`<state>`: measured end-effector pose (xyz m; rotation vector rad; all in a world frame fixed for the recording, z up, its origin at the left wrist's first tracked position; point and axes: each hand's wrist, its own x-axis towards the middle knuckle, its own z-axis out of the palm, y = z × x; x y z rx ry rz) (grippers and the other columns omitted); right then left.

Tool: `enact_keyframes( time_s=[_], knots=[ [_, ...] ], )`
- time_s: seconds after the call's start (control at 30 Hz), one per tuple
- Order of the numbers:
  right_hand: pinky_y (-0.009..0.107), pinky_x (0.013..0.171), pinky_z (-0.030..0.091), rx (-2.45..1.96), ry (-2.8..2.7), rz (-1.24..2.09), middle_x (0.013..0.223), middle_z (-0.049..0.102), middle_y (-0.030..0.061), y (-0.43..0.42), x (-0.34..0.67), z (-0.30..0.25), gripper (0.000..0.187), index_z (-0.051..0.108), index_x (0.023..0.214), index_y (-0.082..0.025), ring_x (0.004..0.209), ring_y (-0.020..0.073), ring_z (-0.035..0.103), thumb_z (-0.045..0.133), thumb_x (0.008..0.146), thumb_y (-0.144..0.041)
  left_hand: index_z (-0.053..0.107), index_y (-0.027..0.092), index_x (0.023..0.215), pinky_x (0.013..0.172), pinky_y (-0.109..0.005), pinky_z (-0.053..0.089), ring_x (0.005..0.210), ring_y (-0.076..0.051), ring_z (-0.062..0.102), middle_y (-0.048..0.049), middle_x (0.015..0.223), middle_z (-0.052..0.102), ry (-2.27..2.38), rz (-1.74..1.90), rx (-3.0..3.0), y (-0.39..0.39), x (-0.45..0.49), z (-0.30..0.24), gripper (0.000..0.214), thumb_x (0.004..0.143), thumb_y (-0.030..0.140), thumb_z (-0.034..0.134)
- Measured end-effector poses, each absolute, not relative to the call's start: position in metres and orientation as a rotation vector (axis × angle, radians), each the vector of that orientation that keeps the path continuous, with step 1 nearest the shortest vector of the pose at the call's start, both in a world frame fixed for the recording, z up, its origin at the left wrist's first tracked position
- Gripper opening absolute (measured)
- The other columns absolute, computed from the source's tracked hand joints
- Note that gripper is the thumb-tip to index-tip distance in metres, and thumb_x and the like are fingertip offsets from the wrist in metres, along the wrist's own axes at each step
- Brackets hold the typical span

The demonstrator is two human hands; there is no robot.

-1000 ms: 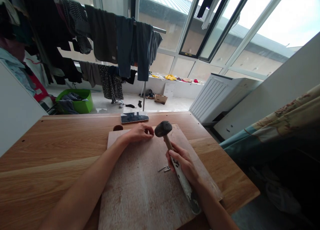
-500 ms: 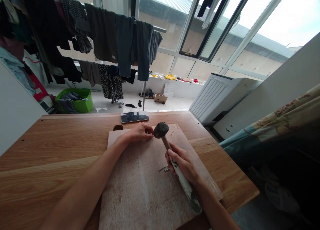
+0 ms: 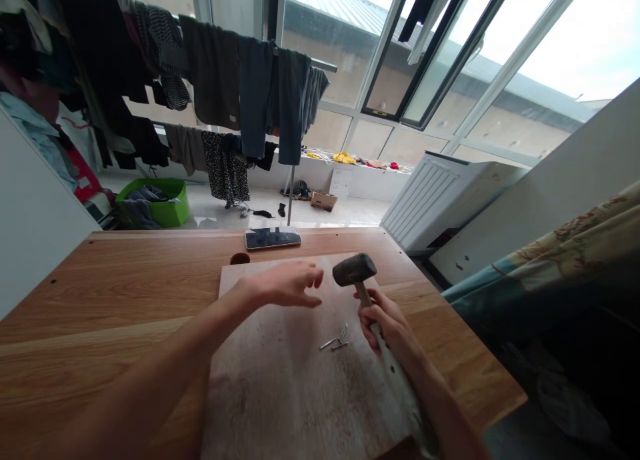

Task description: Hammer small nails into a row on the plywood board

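Observation:
My right hand (image 3: 387, 320) is wrapped round the handle of a mallet (image 3: 355, 269); its dark head is raised over the right part of the board. Above the wooden board (image 3: 260, 393), my left hand (image 3: 293, 284) is open, thumb and fingers apart, with nothing visible in it. Several loose nails (image 3: 340, 345) lie on the board in a small heap, between and a little nearer than my two hands. The lower end of the mallet's handle is partly hidden by my right forearm.
The board lies on a wooden table (image 3: 135, 280). A phone (image 3: 273, 238) rests near the table's far edge, close to a round hole (image 3: 240, 258). Beyond are a green basin (image 3: 170, 210), hanging clothes (image 3: 215, 73) and a white appliance (image 3: 440, 197). A curtain (image 3: 550, 253) hangs at the right.
My left hand has lifted from the board's far edge, come nearer and opened. My right hand has shifted right with the mallet, baring the nails it partly covered.

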<state>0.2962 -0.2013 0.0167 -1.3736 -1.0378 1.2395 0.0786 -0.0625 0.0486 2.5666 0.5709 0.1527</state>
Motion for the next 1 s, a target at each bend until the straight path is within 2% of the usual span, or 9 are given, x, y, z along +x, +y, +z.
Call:
enact_keyframes(
  time_s=[0.13, 0.4, 0.57, 0.7, 0.77, 0.83, 1.0],
  knots=[
    [0.018, 0.028, 0.033, -1.585, -1.147, 1.141, 0.059, 0.05, -0.0096, -0.213, 0.311, 0.015, 0.037, 0.055, 0.102, -0.02, 0.033, 0.0078, 0.041, 0.064, 0.085, -0.051, 0.065, 0.017, 0.102, 0.069, -0.033, 0.045, 0.083, -0.022, 0.064, -0.009, 0.099, 0.07, 0.454, 0.004, 2.772, -0.106, 0.083, 0.051, 0.025, 0.087, 0.037, 0.067],
    [0.023, 0.03, 0.038, -1.815, -1.274, 0.93, 0.051, 0.054, -0.0059, -0.235, 0.316, -0.005, 0.036, 0.06, 0.106, -0.02, 0.034, 0.0133, 0.047, 0.06, 0.091, -0.054, 0.069, 0.018, 0.086, 0.057, -0.035, 0.043, 0.067, -0.022, 0.062, -0.0114, 0.084, 0.072, 0.488, 0.126, 2.879, -0.133, 0.101, 0.023, 0.007, 0.08, 0.018, 0.065],
    [0.023, 0.029, 0.037, -1.78, -1.24, 0.905, 0.047, 0.051, -0.0068, -0.236, 0.314, -0.009, 0.033, 0.06, 0.098, -0.022, 0.032, 0.0133, 0.044, 0.06, 0.091, -0.054, 0.066, 0.017, 0.073, 0.057, -0.034, 0.042, 0.062, -0.022, 0.062, -0.01, 0.074, 0.071, 0.456, 0.141, 2.954, -0.136, 0.098, 0.023, 0.018, 0.075, 0.002, 0.057],
    [0.022, 0.029, 0.037, -1.766, -1.236, 0.916, 0.047, 0.05, -0.0076, -0.235, 0.314, -0.008, 0.032, 0.059, 0.1, -0.021, 0.032, 0.0128, 0.044, 0.059, 0.092, -0.053, 0.065, 0.017, 0.074, 0.058, -0.032, 0.043, 0.061, -0.02, 0.061, -0.007, 0.071, 0.068, 0.643, 0.252, 2.786, -0.101, 0.08, 0.026, 0.014, 0.072, 0.005, 0.059],
    [0.022, 0.029, 0.037, -1.753, -1.229, 0.919, 0.048, 0.05, -0.0077, -0.235, 0.314, -0.009, 0.032, 0.059, 0.101, -0.021, 0.032, 0.0124, 0.044, 0.058, 0.093, -0.052, 0.068, 0.017, 0.088, 0.062, -0.029, 0.044, 0.066, -0.017, 0.061, -0.0029, 0.075, 0.068, 0.714, 0.446, 2.54, -0.076, 0.068, 0.02, 0.019, 0.073, 0.008, 0.06],
    [0.021, 0.029, 0.036, -1.735, -1.222, 0.927, 0.049, 0.051, -0.0076, -0.235, 0.315, -0.01, 0.032, 0.06, 0.101, -0.021, 0.032, 0.0118, 0.044, 0.058, 0.093, -0.051, 0.066, 0.017, 0.109, 0.064, -0.026, 0.045, 0.067, -0.014, 0.06, 0.0007, 0.075, 0.066, 0.768, 0.655, 2.26, -0.055, 0.059, 0.009, 0.034, 0.076, 0.012, 0.061],
    [0.021, 0.029, 0.036, -1.738, -1.193, 0.938, 0.052, 0.052, -0.0071, -0.236, 0.315, -0.012, 0.031, 0.06, 0.102, -0.021, 0.033, 0.0118, 0.045, 0.06, 0.092, -0.05, 0.069, 0.017, 0.099, 0.067, -0.024, 0.047, 0.069, -0.011, 0.057, 0.0001, 0.078, 0.066, 0.808, 0.821, 1.987, -0.036, 0.049, -0.017, 0.019, 0.085, 0.027, 0.061]
  ],
)
